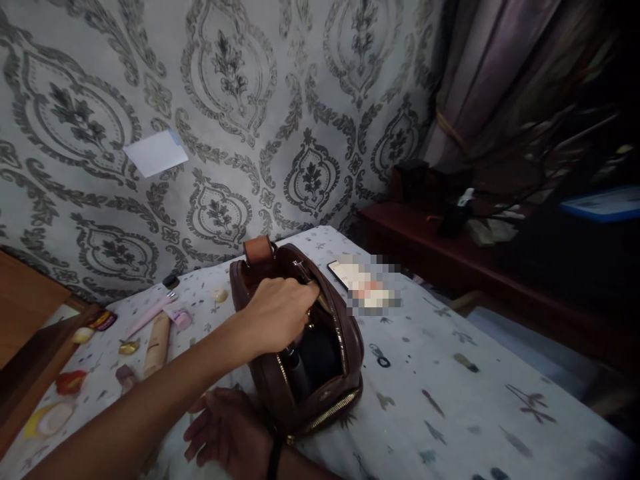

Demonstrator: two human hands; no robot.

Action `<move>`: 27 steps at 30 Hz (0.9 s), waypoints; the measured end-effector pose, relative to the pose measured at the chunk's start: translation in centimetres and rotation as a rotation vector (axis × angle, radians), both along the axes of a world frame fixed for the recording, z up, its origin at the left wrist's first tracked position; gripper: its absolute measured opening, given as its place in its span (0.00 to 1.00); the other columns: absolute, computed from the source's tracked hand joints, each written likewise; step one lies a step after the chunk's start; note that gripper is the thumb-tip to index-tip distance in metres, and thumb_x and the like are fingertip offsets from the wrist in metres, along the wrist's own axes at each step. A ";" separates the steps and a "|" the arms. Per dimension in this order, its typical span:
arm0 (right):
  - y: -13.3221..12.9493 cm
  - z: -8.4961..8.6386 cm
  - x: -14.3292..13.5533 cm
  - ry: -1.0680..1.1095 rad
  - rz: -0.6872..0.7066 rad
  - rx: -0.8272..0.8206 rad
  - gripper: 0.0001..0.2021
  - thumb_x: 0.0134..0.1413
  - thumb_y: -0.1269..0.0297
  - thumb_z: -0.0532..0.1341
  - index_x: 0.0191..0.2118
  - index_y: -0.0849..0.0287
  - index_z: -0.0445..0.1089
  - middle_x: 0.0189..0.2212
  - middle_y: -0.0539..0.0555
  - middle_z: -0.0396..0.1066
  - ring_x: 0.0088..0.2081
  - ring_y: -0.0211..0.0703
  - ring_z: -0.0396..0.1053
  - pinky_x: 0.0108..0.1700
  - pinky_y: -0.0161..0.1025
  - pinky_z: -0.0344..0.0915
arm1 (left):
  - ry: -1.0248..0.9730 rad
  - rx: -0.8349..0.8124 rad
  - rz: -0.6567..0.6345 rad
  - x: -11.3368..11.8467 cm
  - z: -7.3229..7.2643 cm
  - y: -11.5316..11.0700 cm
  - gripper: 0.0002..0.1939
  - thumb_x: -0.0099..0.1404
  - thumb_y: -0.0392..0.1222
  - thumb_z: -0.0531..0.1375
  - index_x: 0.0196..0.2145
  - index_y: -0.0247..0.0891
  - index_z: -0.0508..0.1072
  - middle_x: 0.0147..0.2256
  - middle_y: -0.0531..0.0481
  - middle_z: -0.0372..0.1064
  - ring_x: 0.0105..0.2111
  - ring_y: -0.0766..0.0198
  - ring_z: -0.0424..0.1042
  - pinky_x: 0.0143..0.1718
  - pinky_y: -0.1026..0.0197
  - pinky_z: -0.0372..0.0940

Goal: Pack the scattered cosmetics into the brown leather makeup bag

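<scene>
A brown leather bag (354, 343) stands unzipped on the patterned white sheet. My left hand (280, 312) reaches into its opening from the left, knuckles up and fingers closed near the inner right side. Whatever those fingers hold is hidden, though small gold-coloured bits show just below them. A dark item (320, 353) lies inside the bag. Below the bag's left side, my right hand (227, 427) rests palm up with loosely curled, parted fingers and nothing in it. A black band circles that wrist.
Left of the bag lie a beige tube (157, 343), a pink tube (150, 313), a gold-coloured item (129, 347) and several small items. Behind the bag to the right is a phone (345, 277), partly blurred. A dark red shelf (400, 227) with cables stands at the right.
</scene>
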State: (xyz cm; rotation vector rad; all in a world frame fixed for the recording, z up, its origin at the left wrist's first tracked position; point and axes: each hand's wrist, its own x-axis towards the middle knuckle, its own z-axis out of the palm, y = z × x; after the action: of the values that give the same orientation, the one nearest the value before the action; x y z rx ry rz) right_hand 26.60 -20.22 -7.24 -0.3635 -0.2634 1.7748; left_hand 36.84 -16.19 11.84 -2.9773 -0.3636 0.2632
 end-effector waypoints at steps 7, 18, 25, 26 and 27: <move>0.1 -0.1 0.0 0.008 -0.002 0.005 0.28 0.35 0.43 0.69 0.33 0.65 0.68 0.22 0.54 0.72 0.21 0.39 0.71 0.22 0.33 0.57 | 0.059 0.083 -0.076 0.6 -1.1 -0.3 0.08 0.60 0.32 0.54 0.35 0.36 0.74 0.34 0.43 0.75 0.36 0.52 0.76 0.31 0.57 0.66; -0.1 0.2 0.1 -0.002 0.001 -0.002 0.28 0.33 0.43 0.69 0.34 0.64 0.70 0.22 0.52 0.73 0.21 0.38 0.71 0.21 0.31 0.56 | -0.317 -0.103 0.119 -2.1 1.6 0.6 0.05 0.66 0.40 0.57 0.35 0.43 0.74 0.32 0.55 0.74 0.34 0.62 0.73 0.34 0.63 0.61; -0.3 0.7 0.4 -0.028 -0.001 -0.029 0.30 0.31 0.42 0.70 0.34 0.65 0.70 0.22 0.52 0.74 0.21 0.38 0.71 0.21 0.32 0.57 | -0.690 -0.191 0.167 -6.7 0.7 0.7 0.09 0.68 0.41 0.53 0.37 0.41 0.73 0.34 0.52 0.73 0.35 0.63 0.71 0.37 0.62 0.62; -0.3 0.7 0.4 -0.028 0.004 -0.030 0.30 0.31 0.42 0.70 0.34 0.65 0.70 0.22 0.52 0.74 0.21 0.38 0.71 0.22 0.32 0.57 | -0.740 -0.200 0.168 -7.4 0.4 0.7 0.09 0.68 0.41 0.53 0.37 0.41 0.73 0.36 0.52 0.73 0.37 0.62 0.71 0.39 0.62 0.62; -0.4 0.8 0.4 -0.030 0.005 -0.031 0.30 0.31 0.42 0.71 0.34 0.65 0.70 0.22 0.52 0.74 0.21 0.38 0.71 0.22 0.32 0.57 | -0.784 -0.208 0.176 -8.1 0.0 0.7 0.09 0.68 0.41 0.53 0.38 0.41 0.73 0.37 0.51 0.73 0.39 0.62 0.71 0.41 0.61 0.62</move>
State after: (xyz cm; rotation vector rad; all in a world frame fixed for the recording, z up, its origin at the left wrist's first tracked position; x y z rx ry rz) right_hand 27.02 -20.58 -6.47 -0.4121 -0.2583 1.7811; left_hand 28.76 -15.48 11.85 -3.1177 -0.7046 -0.9296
